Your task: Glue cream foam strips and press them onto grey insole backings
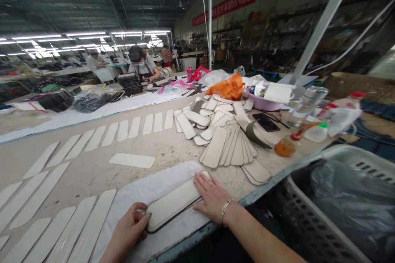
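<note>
Pinching near left end of cream round-ended panel (pixel 174 203) w/ L hand (pixel 131 228), thumb & fingers almost closed; touching far right end w/ R hand (pixel 212 197), open, palm-down. Atop white cloth (pixel 132 193), near side. Best: align edges, press evenly, pinch lightly.

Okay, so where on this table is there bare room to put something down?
Bare tabletop shows between the lone pale strip and the fanned pile, and left of that strip, toward the long slanted strips. It's crowded on the right, around the phone, purple basin and orange jar.
</note>
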The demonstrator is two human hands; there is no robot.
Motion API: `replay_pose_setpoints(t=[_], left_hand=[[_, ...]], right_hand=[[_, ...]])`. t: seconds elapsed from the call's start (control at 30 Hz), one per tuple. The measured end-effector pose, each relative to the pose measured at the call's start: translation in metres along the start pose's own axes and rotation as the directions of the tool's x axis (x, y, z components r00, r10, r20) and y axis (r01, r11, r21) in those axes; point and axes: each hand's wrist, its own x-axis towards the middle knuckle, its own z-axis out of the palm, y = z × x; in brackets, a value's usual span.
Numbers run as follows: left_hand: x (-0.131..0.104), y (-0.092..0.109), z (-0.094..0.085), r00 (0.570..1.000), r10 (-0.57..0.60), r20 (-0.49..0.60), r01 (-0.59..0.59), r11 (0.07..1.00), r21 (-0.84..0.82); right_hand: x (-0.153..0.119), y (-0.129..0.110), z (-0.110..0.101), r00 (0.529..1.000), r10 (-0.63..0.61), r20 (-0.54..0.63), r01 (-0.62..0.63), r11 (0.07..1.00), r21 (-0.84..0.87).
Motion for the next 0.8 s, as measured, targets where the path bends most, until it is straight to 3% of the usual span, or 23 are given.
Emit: replay_pose_setpoints(t=[0.13, 0.23, 0.33, 0.43, 0.5, 0.53, 0.6, 0.67, 0.7, 0.8], left_hand=[[-0.001, 0.003, 0.004, 0.999, 0.007, -0.033, -0.006, 1.000, 0.020], [-0.004, 0.002, 0.005, 0.995, 0.057, -0.083, -0.052, 0.997, 0.051], [-0.013, -0.004, -0.001, 0.985, 0.065, -0.159, -0.077, 0.994, -0.073], [-0.027, -0.008, -0.009, 0.942, 0.069, -0.329, -0.119, 0.984, -0.135], [-0.034, -0.003, -0.009, 0.903, 0.217, -0.372, -0.229, 0.973, 0.011], [-0.036, 0.002, -0.006, 0.876, 0.345, -0.338, -0.323, 0.939, 0.120], [-0.033, 0.016, 0.006, 0.786, 0.593, -0.172, -0.520, 0.786, 0.334], [-0.024, 0.030, 0.022, 0.701, 0.712, 0.045, -0.631, 0.590, 0.503], [-0.018, 0.035, 0.031, 0.688, 0.714, 0.131, -0.641, 0.512, 0.572], [0.000, 0.039, 0.051, 0.730, 0.634, 0.256, -0.580, 0.375, 0.724]], right_hand=[[-0.005, 0.024, 0.000, 0.991, 0.112, -0.078, -0.116, 0.993, -0.039], [-0.002, 0.023, 0.006, 0.988, 0.104, -0.113, -0.110, 0.993, -0.048], [-0.001, 0.019, 0.011, 0.986, 0.111, -0.126, -0.116, 0.993, -0.037], [0.001, 0.021, 0.014, 0.982, 0.124, -0.139, -0.132, 0.990, -0.048], [0.002, 0.023, 0.017, 0.982, 0.119, -0.149, -0.130, 0.990, -0.063], [0.003, 0.024, 0.017, 0.982, 0.117, -0.150, -0.129, 0.989, -0.071], [0.003, 0.024, 0.018, 0.983, 0.116, -0.142, -0.128, 0.988, -0.082], [0.001, 0.025, 0.018, 0.985, 0.110, -0.133, -0.121, 0.990, -0.078], [0.001, 0.025, 0.019, 0.985, 0.104, -0.134, -0.114, 0.991, -0.069], [0.000, 0.025, 0.018, 0.985, 0.096, -0.143, -0.099, 0.995, -0.014]])
